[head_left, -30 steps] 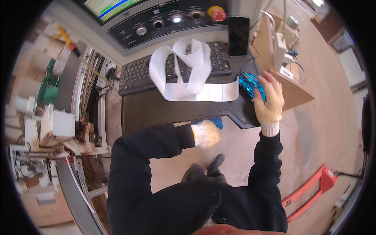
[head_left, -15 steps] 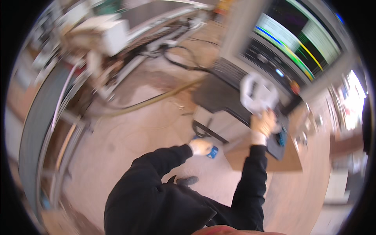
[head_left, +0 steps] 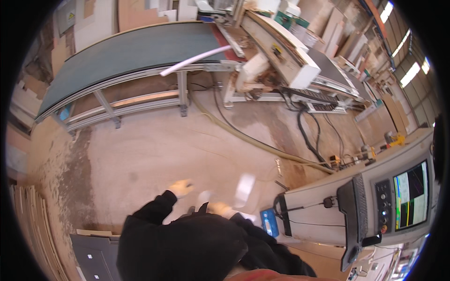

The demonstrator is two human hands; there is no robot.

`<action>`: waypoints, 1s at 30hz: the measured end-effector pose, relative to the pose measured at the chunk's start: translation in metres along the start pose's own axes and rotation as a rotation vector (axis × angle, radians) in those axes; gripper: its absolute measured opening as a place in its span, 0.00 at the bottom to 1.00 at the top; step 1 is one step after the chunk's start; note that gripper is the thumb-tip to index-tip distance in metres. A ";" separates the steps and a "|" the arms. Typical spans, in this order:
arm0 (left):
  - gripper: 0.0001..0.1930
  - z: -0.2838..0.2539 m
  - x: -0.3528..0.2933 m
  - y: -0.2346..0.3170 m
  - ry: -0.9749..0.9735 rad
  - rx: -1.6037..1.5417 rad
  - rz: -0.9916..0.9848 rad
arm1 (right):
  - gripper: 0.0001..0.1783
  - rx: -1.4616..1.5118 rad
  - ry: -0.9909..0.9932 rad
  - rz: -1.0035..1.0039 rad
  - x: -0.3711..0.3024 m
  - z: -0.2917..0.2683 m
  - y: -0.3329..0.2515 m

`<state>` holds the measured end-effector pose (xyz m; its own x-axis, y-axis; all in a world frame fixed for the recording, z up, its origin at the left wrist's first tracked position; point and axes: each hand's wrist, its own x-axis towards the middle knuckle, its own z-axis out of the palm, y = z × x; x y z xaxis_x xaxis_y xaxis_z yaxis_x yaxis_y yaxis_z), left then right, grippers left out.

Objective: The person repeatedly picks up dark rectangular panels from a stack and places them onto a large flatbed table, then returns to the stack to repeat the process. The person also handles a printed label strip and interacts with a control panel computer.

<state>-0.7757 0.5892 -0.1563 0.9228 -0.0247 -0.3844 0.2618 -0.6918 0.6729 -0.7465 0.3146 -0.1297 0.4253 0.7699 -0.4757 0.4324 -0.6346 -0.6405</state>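
Observation:
My left hand (head_left: 181, 188), in a pale yellowish glove, is held out over the floor with its fingers loosely apart and nothing visible in them. To its right, close to my body, my right hand (head_left: 221, 209) is smeared by motion. It appears closed on a white paper-like strip (head_left: 244, 189), whose blurred pieces show on both sides of the hand. What kind of strip it is, I cannot make out. Right of that hand, a blue box-like thing (head_left: 269, 222) sits against the side of the grey control cabinet (head_left: 309, 194).
A keyboard shelf (head_left: 351, 220) and a lit screen (head_left: 411, 194) are on the cabinet at right. Ahead stands a long conveyor table (head_left: 140, 44) beside a machine gantry (head_left: 281, 47). A hose (head_left: 234, 133) crosses the floor. Dark panels (head_left: 96, 255) lie at lower left.
My view has swung left, away from the cabinet. My right hand has come back from the keyboard shelf with the white strip. My left hand has moved away from the blue thing.

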 end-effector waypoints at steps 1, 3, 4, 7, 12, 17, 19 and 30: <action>0.28 -0.007 -0.011 0.011 0.156 -0.160 0.095 | 0.15 -0.098 0.021 -0.117 0.012 -0.017 -0.014; 0.27 -0.016 -0.028 0.031 0.163 -0.509 0.133 | 0.15 -0.243 -0.036 -0.182 0.032 -0.057 -0.041; 0.27 -0.021 -0.035 0.037 0.176 -0.542 0.141 | 0.16 -0.301 -0.104 -0.167 0.039 -0.078 -0.053; 0.28 -0.030 -0.058 0.040 0.208 -0.495 0.210 | 0.18 -0.436 -0.188 -0.295 0.058 -0.106 -0.093; 0.33 -0.038 -0.067 0.024 0.151 -0.472 0.138 | 0.18 -0.393 -0.105 -0.429 0.075 -0.102 -0.133; 0.35 -0.041 -0.032 0.048 -0.022 -0.268 0.309 | 0.21 -0.209 0.039 -0.232 0.035 -0.123 -0.096; 0.37 -0.038 -0.012 0.073 -0.035 -0.097 0.378 | 0.23 -0.241 0.159 -0.129 0.004 -0.134 -0.070; 0.31 0.048 0.065 0.205 -0.514 0.195 1.082 | 0.16 -0.132 0.758 0.268 -0.158 -0.071 -0.023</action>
<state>-0.6750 0.4113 -0.0734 0.4063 -0.9101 0.0818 -0.6628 -0.2319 0.7120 -0.7672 0.2028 0.0031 0.9298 0.3664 -0.0348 0.3096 -0.8298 -0.4642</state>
